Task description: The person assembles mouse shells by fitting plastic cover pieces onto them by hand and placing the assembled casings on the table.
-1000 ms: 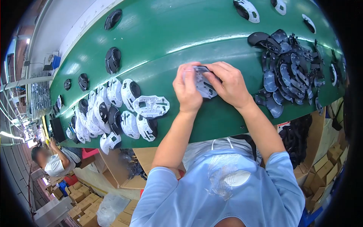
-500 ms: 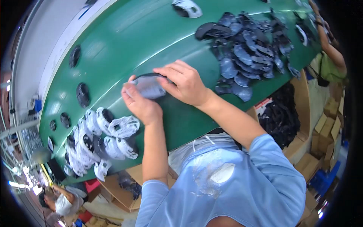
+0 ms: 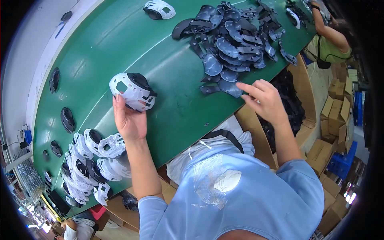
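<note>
My left hand holds a white plastic shell with cut-out openings, raised over the green table. A black curved piece sits along the shell's upper right side. Fingers of that hand go under the shell and are partly hidden. My right hand reaches to the near edge of a pile of dark curved plastic pieces. Its index finger is stretched out over a dark glossy piece, thumb apart from it. Whether the fingertip touches that piece I cannot tell.
White shells with black parts lie in stacked rows at lower left. Several black pieces are spaced along the green table. One white shell lies at the far side. A co-worker's arm is at upper right. Cardboard boxes stand below.
Both hands were together on a greyish, black-edged piece. Now they are apart: the left holds the white shell up, and the right has moved right to the dark pile. The view has shifted.
</note>
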Demonstrator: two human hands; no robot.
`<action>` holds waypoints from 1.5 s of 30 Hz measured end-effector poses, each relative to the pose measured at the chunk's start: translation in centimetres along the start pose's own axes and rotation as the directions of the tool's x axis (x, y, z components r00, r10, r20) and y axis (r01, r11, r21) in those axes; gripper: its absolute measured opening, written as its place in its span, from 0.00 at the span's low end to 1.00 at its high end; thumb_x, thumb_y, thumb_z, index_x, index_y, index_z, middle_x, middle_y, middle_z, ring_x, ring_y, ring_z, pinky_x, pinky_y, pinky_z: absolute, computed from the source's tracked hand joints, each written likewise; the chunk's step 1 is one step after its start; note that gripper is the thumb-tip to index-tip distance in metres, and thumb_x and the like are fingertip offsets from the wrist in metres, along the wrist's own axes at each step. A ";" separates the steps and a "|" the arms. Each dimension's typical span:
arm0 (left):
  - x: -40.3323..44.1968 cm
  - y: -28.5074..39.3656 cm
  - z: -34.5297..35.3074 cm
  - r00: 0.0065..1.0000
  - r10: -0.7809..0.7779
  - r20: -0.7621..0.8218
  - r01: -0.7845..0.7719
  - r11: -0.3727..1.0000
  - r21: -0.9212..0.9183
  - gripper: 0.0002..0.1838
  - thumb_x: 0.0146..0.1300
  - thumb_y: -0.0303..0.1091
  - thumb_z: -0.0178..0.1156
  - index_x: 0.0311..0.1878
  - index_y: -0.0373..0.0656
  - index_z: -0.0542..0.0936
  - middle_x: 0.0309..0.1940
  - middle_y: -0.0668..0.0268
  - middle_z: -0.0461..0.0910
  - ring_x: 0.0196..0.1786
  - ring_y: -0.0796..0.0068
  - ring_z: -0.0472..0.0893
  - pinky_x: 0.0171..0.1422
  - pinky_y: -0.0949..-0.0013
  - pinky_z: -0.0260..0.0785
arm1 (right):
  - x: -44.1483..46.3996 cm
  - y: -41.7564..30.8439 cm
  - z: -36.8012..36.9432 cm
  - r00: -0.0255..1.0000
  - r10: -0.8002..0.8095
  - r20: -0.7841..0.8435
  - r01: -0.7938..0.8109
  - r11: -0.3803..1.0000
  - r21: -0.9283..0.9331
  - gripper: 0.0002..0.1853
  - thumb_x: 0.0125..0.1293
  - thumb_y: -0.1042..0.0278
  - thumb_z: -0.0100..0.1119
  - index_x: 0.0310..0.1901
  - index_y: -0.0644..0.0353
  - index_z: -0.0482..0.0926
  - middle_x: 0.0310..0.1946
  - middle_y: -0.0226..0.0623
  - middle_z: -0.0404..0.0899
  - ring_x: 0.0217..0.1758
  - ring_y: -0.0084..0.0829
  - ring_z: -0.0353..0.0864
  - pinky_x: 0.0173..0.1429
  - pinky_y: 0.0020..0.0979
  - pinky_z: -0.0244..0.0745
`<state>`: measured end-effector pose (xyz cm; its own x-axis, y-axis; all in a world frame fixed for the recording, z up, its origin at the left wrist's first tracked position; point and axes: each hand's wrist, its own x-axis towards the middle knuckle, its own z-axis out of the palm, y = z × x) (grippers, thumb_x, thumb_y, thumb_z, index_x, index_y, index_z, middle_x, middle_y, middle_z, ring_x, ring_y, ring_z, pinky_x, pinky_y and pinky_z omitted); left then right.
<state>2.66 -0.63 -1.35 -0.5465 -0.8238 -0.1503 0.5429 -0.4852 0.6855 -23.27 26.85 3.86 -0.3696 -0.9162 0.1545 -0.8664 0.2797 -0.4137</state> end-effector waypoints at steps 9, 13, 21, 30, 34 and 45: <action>-0.9 -2.0 4.4 0.886 0.160 0.436 -0.413 0.701 0.582 0.17 0.68 0.28 0.66 0.56 0.35 0.74 0.68 0.44 0.75 0.67 0.53 0.78 0.70 0.56 0.70 | 2.2 -2.6 -0.9 0.947 -0.312 0.073 0.307 0.949 0.070 0.13 0.52 0.75 0.71 0.41 0.54 0.85 0.35 0.31 0.80 0.40 0.36 0.81 0.41 0.36 0.80; -1.8 -4.3 5.4 0.862 0.153 0.483 -0.450 0.669 0.592 0.12 0.65 0.26 0.69 0.45 0.35 0.76 0.68 0.40 0.73 0.68 0.52 0.78 0.72 0.57 0.68 | 7.0 -5.8 0.1 0.886 -0.460 -0.057 0.459 0.852 0.252 0.20 0.51 0.66 0.77 0.47 0.54 0.86 0.35 0.31 0.79 0.38 0.35 0.79 0.40 0.35 0.79; -2.9 -4.9 2.5 0.978 0.087 0.189 -0.096 0.994 0.042 0.18 0.81 0.42 0.50 0.63 0.39 0.71 0.78 0.46 0.61 0.75 0.52 0.69 0.80 0.50 0.62 | 11.4 -12.2 10.6 0.792 -0.263 -0.551 0.521 0.760 0.388 0.24 0.52 0.57 0.81 0.51 0.55 0.89 0.46 0.35 0.86 0.38 0.34 0.82 0.41 0.32 0.79; -2.0 -2.2 2.9 0.977 0.164 0.138 -0.188 0.965 0.184 0.35 0.72 0.46 0.57 0.75 0.42 0.56 0.69 0.57 0.64 0.67 0.67 0.70 0.70 0.64 0.66 | 12.3 -12.8 10.5 0.777 -0.303 -0.551 0.573 0.703 0.421 0.25 0.49 0.62 0.82 0.50 0.63 0.88 0.44 0.43 0.89 0.38 0.39 0.88 0.42 0.32 0.83; -1.5 -2.6 1.5 0.940 0.274 0.205 -0.336 0.854 0.398 0.51 0.71 0.69 0.50 0.80 0.35 0.54 0.68 0.54 0.64 0.67 0.64 0.70 0.71 0.61 0.65 | 13.3 -12.2 9.3 0.818 -0.210 -0.536 0.522 0.664 0.535 0.24 0.48 0.67 0.81 0.48 0.66 0.88 0.43 0.46 0.89 0.38 0.39 0.88 0.43 0.33 0.83; -1.1 -4.5 0.9 0.893 0.416 0.170 -0.447 0.785 0.429 0.48 0.72 0.73 0.46 0.75 0.37 0.64 0.66 0.57 0.69 0.65 0.67 0.73 0.68 0.62 0.70 | 11.1 -13.8 12.6 0.895 -0.316 -0.314 0.445 0.666 0.598 0.28 0.63 0.70 0.67 0.67 0.60 0.80 0.68 0.49 0.77 0.65 0.51 0.79 0.68 0.46 0.73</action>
<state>0.30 2.73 -3.62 -0.3710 -0.8879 0.2721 0.3969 0.1133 0.9109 -11.20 9.20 -0.02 -0.1627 -0.8188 0.5505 -0.5407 -0.3928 -0.7439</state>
